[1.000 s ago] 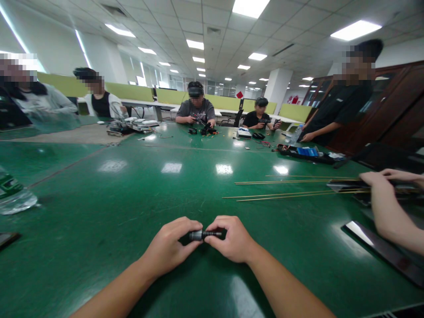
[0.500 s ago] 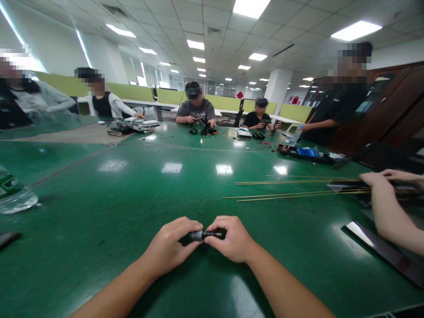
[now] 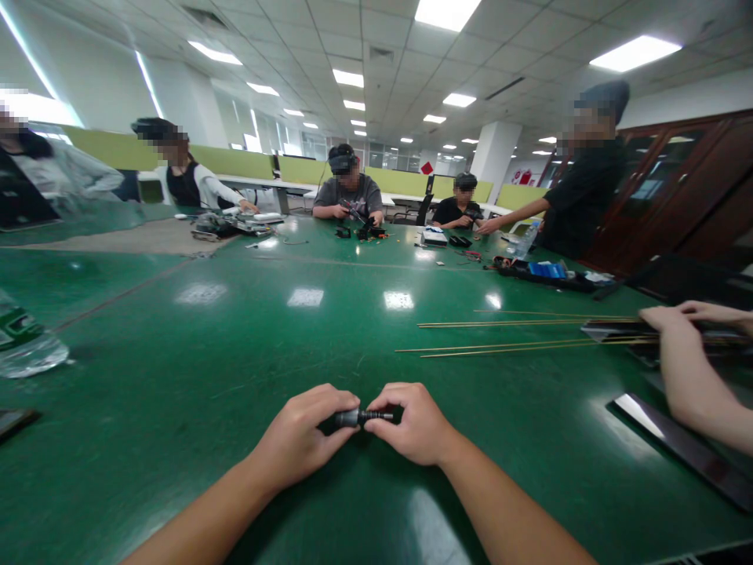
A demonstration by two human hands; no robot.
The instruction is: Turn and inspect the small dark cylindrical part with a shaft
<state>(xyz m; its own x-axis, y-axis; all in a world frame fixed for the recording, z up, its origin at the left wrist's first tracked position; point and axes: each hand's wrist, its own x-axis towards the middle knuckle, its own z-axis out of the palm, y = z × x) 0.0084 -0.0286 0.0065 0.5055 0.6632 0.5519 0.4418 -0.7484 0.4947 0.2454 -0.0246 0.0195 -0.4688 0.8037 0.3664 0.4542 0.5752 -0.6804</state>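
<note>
A small dark grey cylinder with a thinner, ringed black shaft (image 3: 349, 417) lies level between my two hands, low in the middle of the head view. Its thick body is pinched between thumb and forefinger of my left hand (image 3: 300, 435). On the thin side, my right hand (image 3: 416, 424) has thumb and fingertips closed around the ringed part. A bright metal tip sticks out to the right, inside the curl of the right hand. Fingertips cover part of the piece, so its exact kind is unclear.
Thin brass-coloured rods (image 3: 494, 323) lie at right, near another person's hand and arm (image 3: 676, 345). A glossy dark panel (image 3: 676, 447) rests at front right. A water bottle (image 3: 29, 341) is at far left. Several people work around the green table (image 3: 235, 329).
My hands and the small cylinder are nearly still. The standing person at far right has leaned left and stretched an arm toward the seated person.
</note>
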